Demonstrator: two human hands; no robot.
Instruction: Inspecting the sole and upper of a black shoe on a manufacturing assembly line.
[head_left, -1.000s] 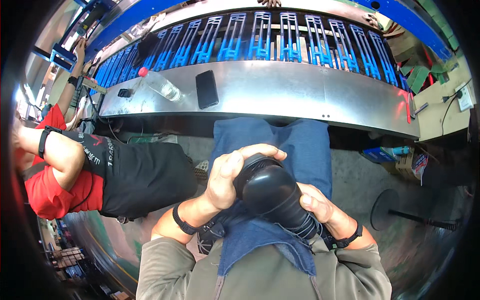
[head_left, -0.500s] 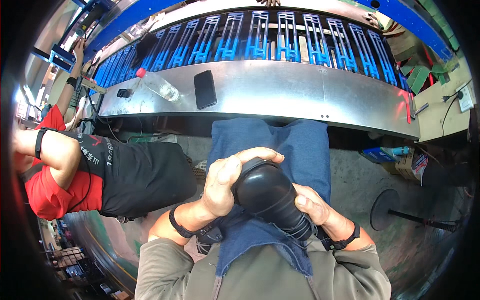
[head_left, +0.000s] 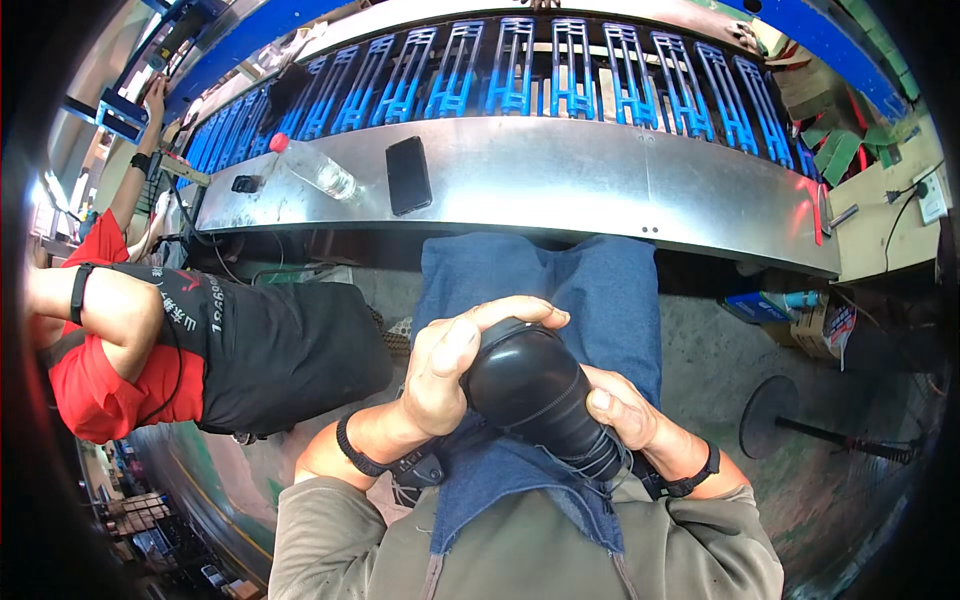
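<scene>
A glossy black lace-up shoe is held above my lap, its rounded toe toward the upper left and its thin laces toward the lower right. My left hand wraps round the toe end, thumb along the near side and fingers reaching over the front edge. The far side under those fingers is hidden. My right hand grips the shoe's right side near the laced part, thumb resting on top, with its other fingers mostly out of sight. A blue cloth apron covers my legs beneath the shoe.
Ahead runs a metal-edged bench with a row of blue racks behind it. A phone and a clear bottle lie on its edge. A co-worker sits at my left. A round-based stand lies at right.
</scene>
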